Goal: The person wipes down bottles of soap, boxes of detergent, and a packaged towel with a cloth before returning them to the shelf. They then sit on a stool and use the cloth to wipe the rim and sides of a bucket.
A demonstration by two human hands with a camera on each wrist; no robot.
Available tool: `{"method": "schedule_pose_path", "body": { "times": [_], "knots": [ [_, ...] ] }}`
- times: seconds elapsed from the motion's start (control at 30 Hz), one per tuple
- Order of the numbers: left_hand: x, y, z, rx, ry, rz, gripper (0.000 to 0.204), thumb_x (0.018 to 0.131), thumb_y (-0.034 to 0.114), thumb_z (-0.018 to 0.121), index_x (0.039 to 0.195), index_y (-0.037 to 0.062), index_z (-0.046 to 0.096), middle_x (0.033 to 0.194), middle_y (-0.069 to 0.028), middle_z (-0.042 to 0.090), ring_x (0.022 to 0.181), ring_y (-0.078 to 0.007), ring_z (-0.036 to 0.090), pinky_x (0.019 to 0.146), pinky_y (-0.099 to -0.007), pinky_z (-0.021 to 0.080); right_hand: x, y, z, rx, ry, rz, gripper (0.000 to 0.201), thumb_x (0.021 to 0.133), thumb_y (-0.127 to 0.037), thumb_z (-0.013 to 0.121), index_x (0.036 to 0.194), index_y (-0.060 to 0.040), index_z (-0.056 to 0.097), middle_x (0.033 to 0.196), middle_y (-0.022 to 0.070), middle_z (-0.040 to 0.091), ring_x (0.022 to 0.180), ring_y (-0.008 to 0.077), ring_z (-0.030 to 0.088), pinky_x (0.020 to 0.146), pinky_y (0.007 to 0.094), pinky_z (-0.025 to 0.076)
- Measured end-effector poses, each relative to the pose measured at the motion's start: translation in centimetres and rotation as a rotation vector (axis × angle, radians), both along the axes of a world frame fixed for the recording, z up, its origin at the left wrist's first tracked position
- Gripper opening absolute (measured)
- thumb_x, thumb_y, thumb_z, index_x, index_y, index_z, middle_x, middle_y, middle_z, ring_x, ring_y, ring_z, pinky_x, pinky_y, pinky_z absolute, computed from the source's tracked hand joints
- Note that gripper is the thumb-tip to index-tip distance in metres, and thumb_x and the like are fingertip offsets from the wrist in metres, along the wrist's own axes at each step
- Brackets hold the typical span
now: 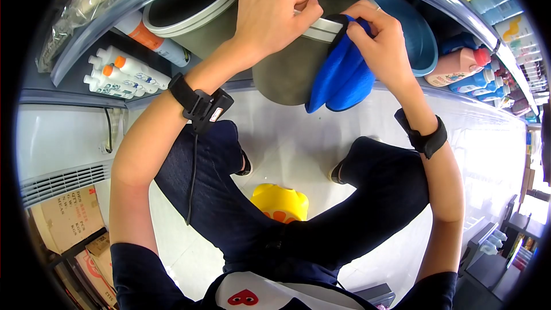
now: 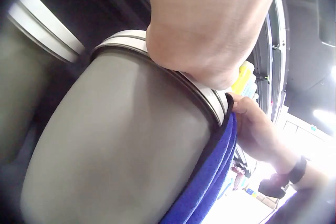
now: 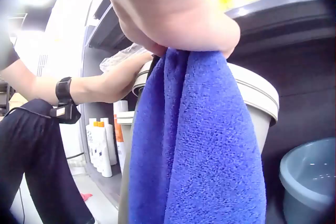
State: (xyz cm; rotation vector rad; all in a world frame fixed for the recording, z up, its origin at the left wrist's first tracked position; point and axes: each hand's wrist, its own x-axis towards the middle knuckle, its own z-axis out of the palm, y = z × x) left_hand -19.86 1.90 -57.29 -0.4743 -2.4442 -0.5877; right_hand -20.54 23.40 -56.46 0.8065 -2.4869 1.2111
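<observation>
A grey bucket (image 1: 281, 74) with a white double rim stands at the shelf's edge. My left hand (image 1: 272, 20) is over that rim, its fingers curled and partly hidden by the back of the hand. A blue towel (image 1: 341, 72) with a dark edge hangs down the bucket's outer side in soft folds. My right hand (image 1: 381, 37) pinches its top at the rim, thumb in front. In the right wrist view the towel (image 3: 210, 145) covers much of the bucket, and the hand above hides its top.
A second grey bucket (image 1: 201, 26) sits to the left, a blue basin (image 1: 422, 40) to the right. White bottles (image 1: 123, 74) and pink and blue bottles (image 1: 459, 66) share the shelf. A yellow stool (image 1: 281, 201) is on the floor between the person's legs.
</observation>
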Motion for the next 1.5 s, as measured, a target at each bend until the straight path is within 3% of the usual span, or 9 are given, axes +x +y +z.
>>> {"method": "schedule_pose_path", "body": {
  "times": [0.17,0.27,0.47,0.57,0.93,1.23,1.5],
  "knots": [
    [0.1,0.1,0.1,0.006,-0.009,0.007,0.037,0.09,0.031,0.057,0.063,0.0065,0.061,0.055,-0.0093,0.053,0.06,-0.0292,0.056,0.057,-0.0417,0.042,0.0,0.3,0.1,-0.003,-0.045,0.003,0.021,0.081,-0.022,0.064,0.095,-0.008,0.072,0.089,0.0048,0.067,0.076,0.0271,0.063,0.072,0.0349,0.05],
    [-0.2,0.3,-0.2,0.066,0.057,-0.014,0.04,0.085,0.032,0.059,0.056,0.0049,0.063,0.045,-0.0136,0.048,0.045,-0.0348,0.048,0.062,-0.0402,0.044,0.1,0.4,0.1,0.015,-0.036,-0.011,0.022,0.081,-0.024,0.066,0.094,-0.0088,0.072,0.089,0.0047,0.068,0.078,0.0269,0.064,0.073,0.0352,0.051],
    [-0.4,0.3,-0.5,0.068,0.106,-0.019,0.039,0.085,0.032,0.06,0.056,0.0053,0.064,0.046,-0.0132,0.05,0.046,-0.0345,0.05,0.063,-0.0395,0.046,0.6,-0.3,0.1,0.095,0.035,-0.07,0.022,0.079,-0.026,0.069,0.094,-0.0107,0.073,0.088,0.0065,0.068,0.082,0.0275,0.066,0.075,0.0369,0.053],
    [-0.2,-0.1,-0.4,-0.011,0.006,0.002,0.036,0.089,0.032,0.058,0.065,0.0066,0.064,0.057,-0.0087,0.056,0.061,-0.0288,0.058,0.056,-0.0415,0.043,0.6,-0.4,0.0,0.105,0.064,-0.075,0.023,0.079,-0.024,0.068,0.096,-0.0105,0.073,0.088,0.0078,0.068,0.083,0.0282,0.067,0.076,0.0376,0.054],
    [-0.1,0.2,-0.3,-0.005,-0.025,0.025,0.036,0.089,0.032,0.058,0.063,0.0071,0.063,0.055,-0.0083,0.055,0.061,-0.0292,0.058,0.057,-0.0416,0.044,0.2,0.1,-0.3,0.089,0.038,-0.07,0.025,0.079,-0.025,0.068,0.098,-0.0102,0.073,0.088,0.0076,0.069,0.082,0.0278,0.067,0.075,0.0378,0.053],
    [-0.3,-0.1,-0.5,-0.021,0.021,-0.01,0.036,0.089,0.03,0.057,0.062,0.0059,0.062,0.056,-0.0085,0.056,0.061,-0.0298,0.057,0.057,-0.0417,0.044,0.9,-0.6,0.0,0.143,0.087,-0.118,0.021,0.077,-0.029,0.072,0.086,-0.0105,0.072,0.085,0.0054,0.068,0.075,0.0267,0.067,0.068,0.0368,0.054],
    [-0.2,-0.1,-0.2,-0.012,-0.026,0.015,0.037,0.089,0.031,0.057,0.062,0.006,0.062,0.055,-0.0095,0.056,0.06,-0.0308,0.057,0.055,-0.0425,0.043,0.4,-0.5,-0.4,0.094,0.116,-0.088,0.021,0.076,-0.021,0.068,0.093,-0.009,0.072,0.086,0.0079,0.068,0.077,0.0288,0.066,0.071,0.0374,0.054]
  ]
}}
